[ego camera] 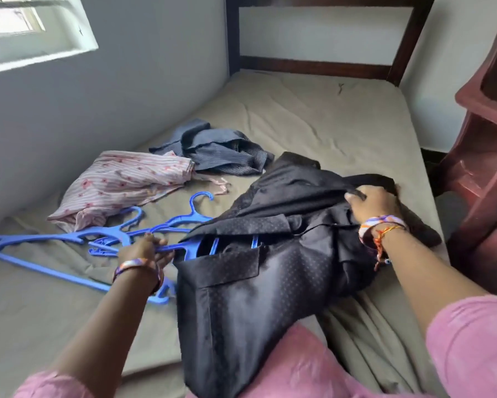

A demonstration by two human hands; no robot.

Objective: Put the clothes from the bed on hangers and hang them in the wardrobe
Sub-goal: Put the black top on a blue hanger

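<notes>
While the jacket [270, 239] lies spread across the near right part of the bed [327, 119], its hem reaching the near edge, the left hand [145, 252] has its fingers curled round the arm of a blue hanger [192, 248] whose far end is tucked inside the jacket's open front; the right hand [375, 206], nearer the right edge, has its fingers curled into the dark cloth at the jacket's collar; both wrists carry bands; more hangers [55, 248] lie in an overlapping heap towards the near left edge, touching one another; beyond them, by the left edge against the wall, lies a crumpled pink shirt [121, 188]; just past it, touching it, a crumpled blue striped shirt [213, 152]; at the far edge stands the dark headboard [313, 66].
</notes>
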